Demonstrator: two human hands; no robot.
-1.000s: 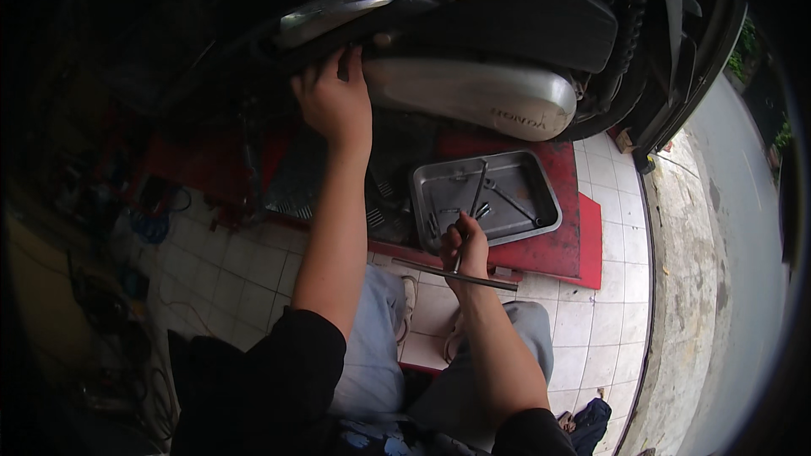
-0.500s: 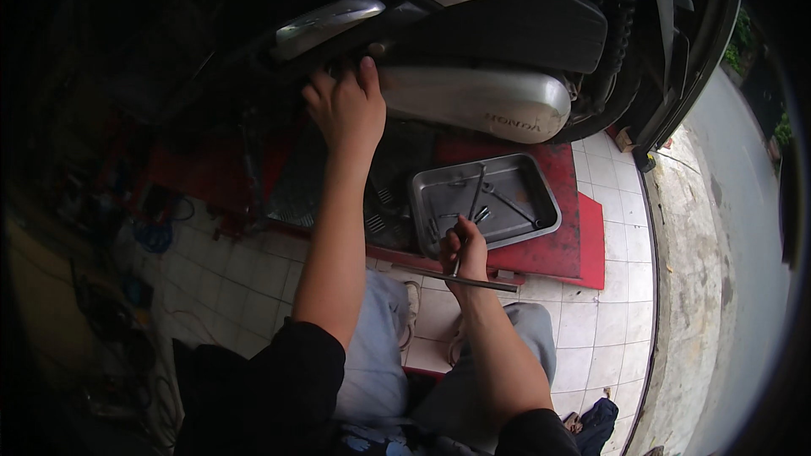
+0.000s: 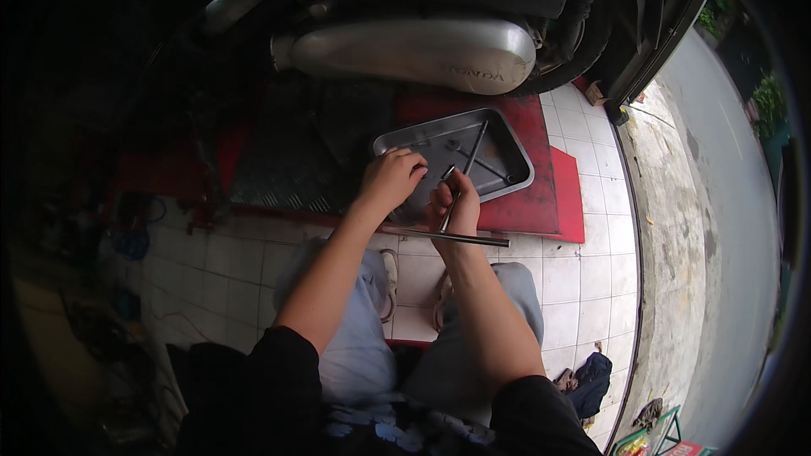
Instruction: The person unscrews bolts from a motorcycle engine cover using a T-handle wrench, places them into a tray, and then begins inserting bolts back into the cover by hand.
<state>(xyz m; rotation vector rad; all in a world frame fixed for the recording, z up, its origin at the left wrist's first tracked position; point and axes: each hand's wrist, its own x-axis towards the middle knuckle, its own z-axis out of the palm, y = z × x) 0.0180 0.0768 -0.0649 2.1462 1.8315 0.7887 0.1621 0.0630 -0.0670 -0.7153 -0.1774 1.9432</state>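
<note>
In my right hand (image 3: 457,205) is a T-handle wrench (image 3: 477,240), its crossbar lying across near my wrist and its shaft rising through my closed fingers. A socket-like tip pokes out above my fist. My left hand (image 3: 395,179) is over the near left part of a grey metal tray (image 3: 525,177), fingers curled together; whatever they may hold is hidden. Inside the tray lie a long thin rod tool (image 3: 478,142) and a spanner (image 3: 492,167). Beyond it, a scooter's silver engine cover (image 3: 405,51) faces me, touched by neither hand.
The tray rests on a red and black lift platform (image 3: 532,203). White floor tiles (image 3: 583,279) lie around it, with a dark cloth (image 3: 591,384) at lower right. A rear tyre (image 3: 583,55) stands behind the cover. A concrete strip and road run along the right.
My left hand has come off the scooter, down and right to the tray. My right hand still grips the T-handle wrench. The view has shifted, so the scooter appears higher.
</note>
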